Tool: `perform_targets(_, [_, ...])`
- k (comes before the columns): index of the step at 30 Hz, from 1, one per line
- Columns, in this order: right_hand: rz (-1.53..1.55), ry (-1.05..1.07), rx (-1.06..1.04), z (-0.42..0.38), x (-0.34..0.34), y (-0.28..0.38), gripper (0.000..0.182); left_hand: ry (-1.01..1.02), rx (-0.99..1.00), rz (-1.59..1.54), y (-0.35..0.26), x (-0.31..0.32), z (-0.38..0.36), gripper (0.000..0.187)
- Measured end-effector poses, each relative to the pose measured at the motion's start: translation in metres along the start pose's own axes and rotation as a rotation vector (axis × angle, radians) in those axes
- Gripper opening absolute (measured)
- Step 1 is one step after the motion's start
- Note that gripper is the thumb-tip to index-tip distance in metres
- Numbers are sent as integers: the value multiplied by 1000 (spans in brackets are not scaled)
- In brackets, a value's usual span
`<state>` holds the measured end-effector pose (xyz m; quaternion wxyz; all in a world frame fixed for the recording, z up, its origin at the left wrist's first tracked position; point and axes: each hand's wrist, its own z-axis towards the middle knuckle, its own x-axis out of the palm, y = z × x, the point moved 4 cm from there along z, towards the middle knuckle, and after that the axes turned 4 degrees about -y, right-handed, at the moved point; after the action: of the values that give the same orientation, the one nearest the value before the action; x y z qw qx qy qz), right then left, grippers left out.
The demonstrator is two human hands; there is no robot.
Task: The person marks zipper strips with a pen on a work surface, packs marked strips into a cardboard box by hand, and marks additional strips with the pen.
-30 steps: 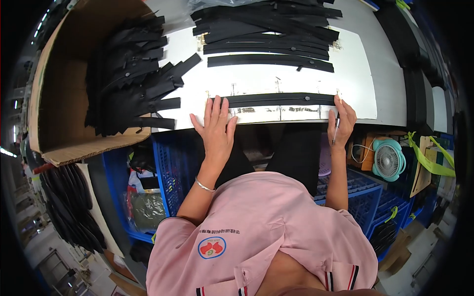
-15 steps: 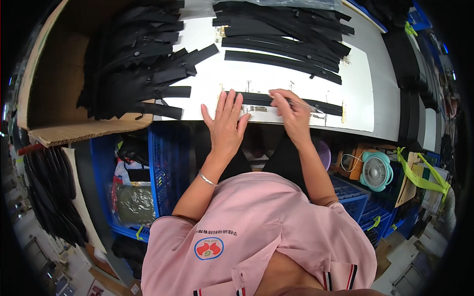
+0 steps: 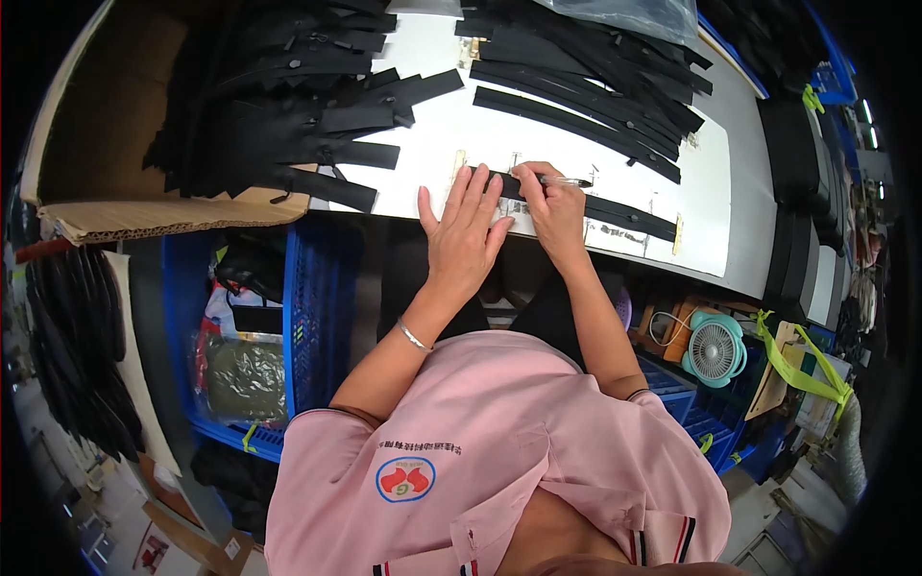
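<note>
A black zipper (image 3: 629,217) lies lengthwise on a white marked sheet (image 3: 706,182) near the table's front edge. My left hand (image 3: 464,235) rests flat on its left end, fingers stretched out and slightly spread. Just to the right, my right hand (image 3: 559,216) pinches a slim, clear-barrelled pen (image 3: 569,181), its fingertips over the zipper. The pen's tip is hidden by the fingers. Beyond my hands another zipper (image 3: 567,130) lies on the sheet, in front of a pile of black zippers (image 3: 586,58).
An open cardboard box (image 3: 182,219) stands at the left, with a heap of black zippers (image 3: 288,120) beside and partly in it. Below the table are a blue crate (image 3: 303,326) and a small turquoise fan (image 3: 716,349). Black stacked pieces (image 3: 792,154) stand at the right.
My right hand has moved left along the zipper, closer to my left hand, still with the pen. My left hand stays on the zipper's end. The whole view has shifted slightly.
</note>
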<state>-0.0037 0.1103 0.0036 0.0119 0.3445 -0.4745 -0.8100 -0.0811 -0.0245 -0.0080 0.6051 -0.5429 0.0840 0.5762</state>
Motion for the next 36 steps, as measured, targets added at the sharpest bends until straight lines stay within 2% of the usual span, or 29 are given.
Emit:
perform_targets(3, [-36,-12,-21,0,0,4,19,3,0,0,0,0,0,54])
perform_targets(6, [54,-36,127,-2,-1,3,19,0,3,5,0,1,0,54])
perform_targets(9, [194,41,76,-3,-4,2,20,-10,5,4,0,1,0,54])
perform_targets(12, [170,94,-10,-5,-2,-2,21,-7,1,8,0,1,0,55])
perform_targets(21, [166,145,11,-6,-2,-3,22,-2,-1,42,-1,2,0,54])
perform_targets(24, [269,148,59,-7,-12,0,22,-7,30,80,-1,3,0,55])
perform_targets(28, [389,-133,158,-14,-56,-9,22,-8,29,73,-1,4,0,54])
perform_targets(31, [124,-277,196,-14,-90,-30,23,3,12,59,-2,3,0,53])
perform_targets(36, [55,-230,177,-14,-94,-52,28,9,28,79,-2,4,0,54])
